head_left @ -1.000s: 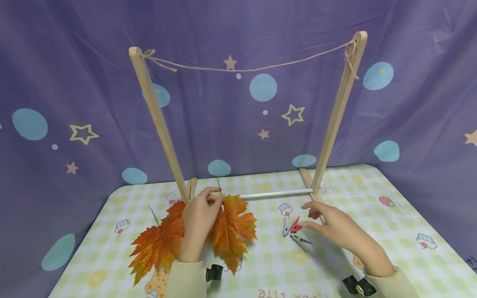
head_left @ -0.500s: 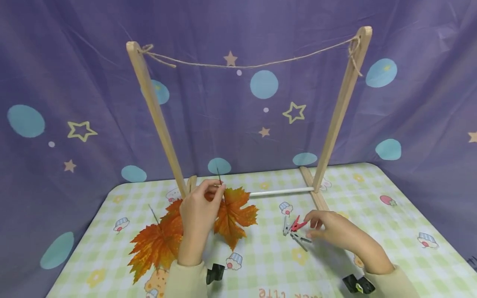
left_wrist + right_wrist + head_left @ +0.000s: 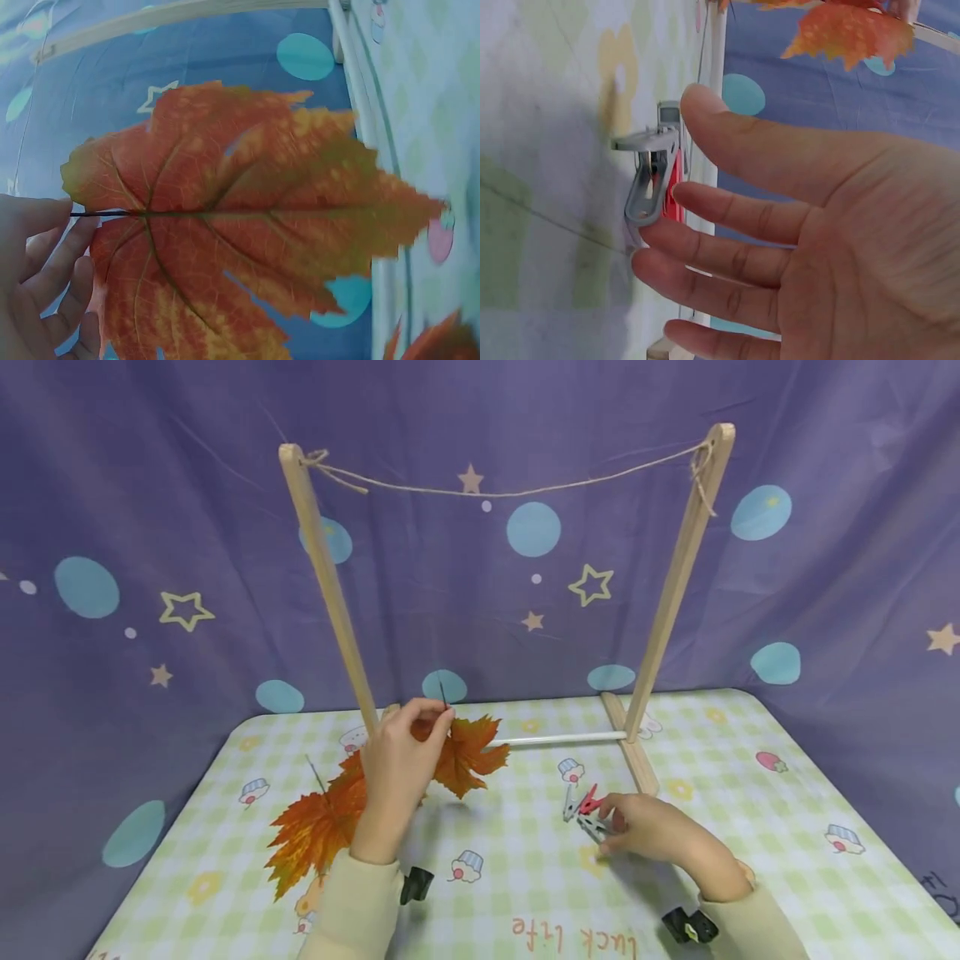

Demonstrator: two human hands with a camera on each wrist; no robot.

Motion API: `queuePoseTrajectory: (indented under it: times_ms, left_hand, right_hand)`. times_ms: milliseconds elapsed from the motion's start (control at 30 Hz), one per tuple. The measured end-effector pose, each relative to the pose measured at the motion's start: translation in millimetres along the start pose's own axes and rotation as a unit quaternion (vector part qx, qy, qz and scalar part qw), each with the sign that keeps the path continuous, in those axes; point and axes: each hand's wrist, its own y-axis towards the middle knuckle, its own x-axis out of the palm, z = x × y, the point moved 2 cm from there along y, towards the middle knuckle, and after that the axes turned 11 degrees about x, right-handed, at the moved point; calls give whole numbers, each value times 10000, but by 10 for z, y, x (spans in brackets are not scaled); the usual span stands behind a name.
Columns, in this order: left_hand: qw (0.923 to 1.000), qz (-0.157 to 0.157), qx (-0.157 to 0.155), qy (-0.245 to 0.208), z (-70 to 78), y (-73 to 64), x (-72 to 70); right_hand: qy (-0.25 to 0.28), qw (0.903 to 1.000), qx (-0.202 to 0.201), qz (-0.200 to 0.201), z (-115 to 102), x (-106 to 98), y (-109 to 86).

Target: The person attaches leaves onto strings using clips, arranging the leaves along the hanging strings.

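My left hand (image 3: 401, 764) pinches the thin stem of an orange-red maple leaf (image 3: 471, 758) between thumb and fingers. The left wrist view shows this leaf (image 3: 255, 214) spread flat, its blade hanging free of the fingertips. More maple leaves (image 3: 311, 835) lie to the left of that hand, partly hidden by it. My right hand (image 3: 660, 835) is low over the table at a small cluster of clothespins. A grey clothespin (image 3: 646, 199) lies in front of its parted, slightly bent fingers, with no pinch on it. Behind it sits a red clothespin (image 3: 589, 800), near another grey clothespin (image 3: 569, 804).
A wooden frame stands behind the hands, with a left post (image 3: 330, 585), a right post (image 3: 678, 585) and a white crossbar (image 3: 558, 739). Twine (image 3: 502, 494) sags between the post tops. The table (image 3: 510, 893) has a checked cloth; a purple curtain (image 3: 420, 585) hangs behind.
The left hand has lifted its leaf up and away from the other leaves. The right hand has shifted down and closer around the grey clothespin. The head view has turned slightly.
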Motion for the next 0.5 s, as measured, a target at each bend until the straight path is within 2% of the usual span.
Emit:
queuePoseTrajectory:
  times_ms: [300,500]
  left_hand:
    - [9990,-384,-67,-228,-22,260,-260]
    - [9991,-374,164,81,-9,513,-478]
  right_hand:
    - [-189,9987,482,20,-39,97,5]
    - [-276,9982,503,166,-71,93,-4]
